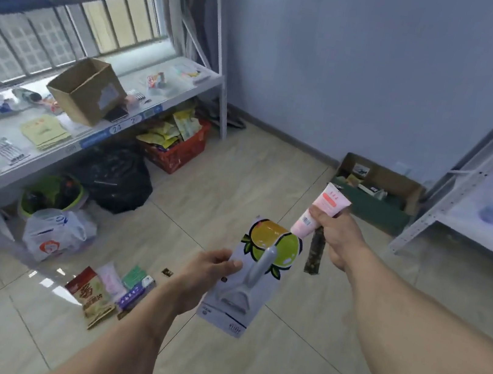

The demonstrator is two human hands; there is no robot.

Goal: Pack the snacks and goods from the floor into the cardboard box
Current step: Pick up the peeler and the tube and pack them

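My left hand grips a carded peeler pack with fruit pictures on it, held above the floor at centre. A pink tube and a dark narrow strip pack are together in my right hand, just right of the peeler. Several snack packets lie on the tiles at lower left, a red-and-green bag among them. An open cardboard box with some goods inside stands on the floor by the far wall, beyond my right hand.
A metal shelf unit runs along the left with another cardboard box on it. Under it sit a red crate of packets, a black bag and a white plastic bag. A second shelf stands at right.
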